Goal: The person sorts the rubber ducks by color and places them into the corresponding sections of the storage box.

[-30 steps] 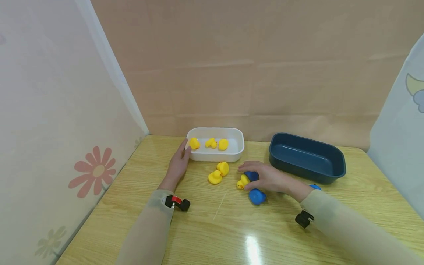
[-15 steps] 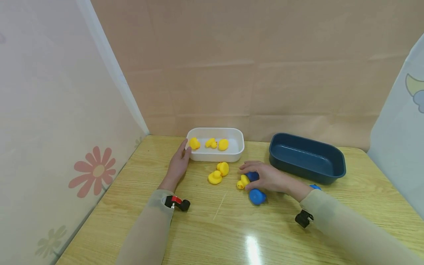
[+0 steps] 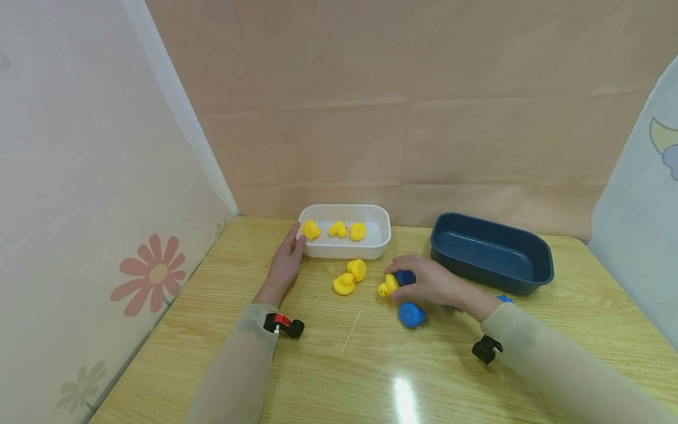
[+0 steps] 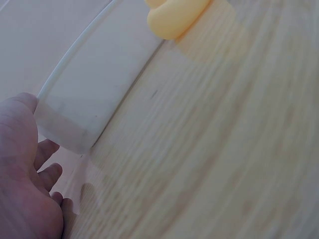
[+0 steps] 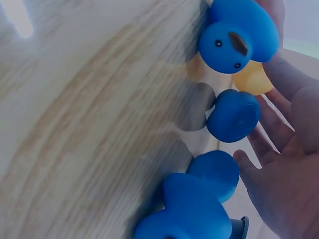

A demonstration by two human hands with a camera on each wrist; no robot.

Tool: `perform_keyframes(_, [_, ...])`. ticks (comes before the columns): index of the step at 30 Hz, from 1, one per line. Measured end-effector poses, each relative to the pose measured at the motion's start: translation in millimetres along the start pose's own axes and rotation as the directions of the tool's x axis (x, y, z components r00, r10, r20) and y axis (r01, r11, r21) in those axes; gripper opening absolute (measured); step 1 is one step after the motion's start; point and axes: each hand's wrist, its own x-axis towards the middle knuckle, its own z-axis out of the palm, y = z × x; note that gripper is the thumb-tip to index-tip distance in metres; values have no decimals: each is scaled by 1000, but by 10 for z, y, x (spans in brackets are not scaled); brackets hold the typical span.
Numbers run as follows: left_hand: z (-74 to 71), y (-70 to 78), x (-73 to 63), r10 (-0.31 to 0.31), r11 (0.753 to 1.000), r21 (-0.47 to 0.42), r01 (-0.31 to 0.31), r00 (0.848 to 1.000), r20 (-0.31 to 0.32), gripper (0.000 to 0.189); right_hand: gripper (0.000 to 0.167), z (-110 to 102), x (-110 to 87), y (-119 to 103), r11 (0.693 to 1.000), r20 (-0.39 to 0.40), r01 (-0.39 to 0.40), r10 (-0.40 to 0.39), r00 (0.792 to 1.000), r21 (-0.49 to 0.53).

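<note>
My left hand point(image 3: 286, 259) rests at the left end of a white plastic tub point(image 3: 346, 252), its thumb at the rim by the near corner. Three yellow rubber ducks, one of them a middle duck point(image 3: 338, 228), lie inside. Between thumb and fingers of my right hand point(image 3: 426, 280) a yellow rubber duck point(image 3: 389, 285) is pinched; in the right wrist view a blue duck point(image 5: 241, 37) partly hides that yellow duck point(image 5: 253, 78). Another blue duck point(image 3: 405, 278) sits right behind the fingers, and a further blue duck point(image 3: 411, 315) lies just below the hand.
Two yellow ducks point(image 3: 344, 284) lie together on the wooden table point(image 3: 318, 353) before the tub. A dark blue tub point(image 3: 492, 272) stands at the back right. More blue ducks point(image 5: 194, 204) lie under the right forearm. Paper-covered walls point(image 3: 339, 118) border the table.
My right fingers have closed in on the yellow duck, which has shifted slightly up and left. The left hand and both tubs have stayed in place.
</note>
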Motion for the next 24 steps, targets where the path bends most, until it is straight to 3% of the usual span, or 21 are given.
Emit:
perform_keyframes(7, [-1,-20,11,2,1000,-2,-2,1000,-3,64,57,-49,-4,-88,999,-70,-22,25,997,33])
perform_keyframes(24, [-9,-9,-5,-3,1000,-5,3,1000,3,67,51,-189,44,-287,996,-253,35,-15,967,78])
